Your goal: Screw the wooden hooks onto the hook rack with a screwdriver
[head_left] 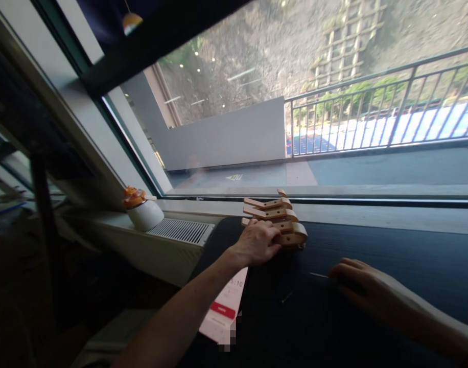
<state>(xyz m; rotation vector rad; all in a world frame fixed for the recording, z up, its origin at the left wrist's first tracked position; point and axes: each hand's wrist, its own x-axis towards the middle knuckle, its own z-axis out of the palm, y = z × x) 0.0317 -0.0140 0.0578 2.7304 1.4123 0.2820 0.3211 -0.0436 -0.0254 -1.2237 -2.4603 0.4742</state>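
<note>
My left hand [257,243] reaches across the dark table [391,245], its fingers curled over the near end of a row of curved wooden hooks [270,209]. Several of these pale wood pieces lie side by side, each with dark round holes on its side. My right hand [354,278] rests low over the table to the right, fingers closed around a thin metal rod [319,275] whose tip points left; the rest of it is hidden in the hand. Between both hands lies a small screw [286,298].
A phone [228,301] with a lit screen lies under my left forearm. Behind the table run the window sill [372,217] and a large window. On the left, a white container with an orange top [144,212] stands by a vent grille [182,231].
</note>
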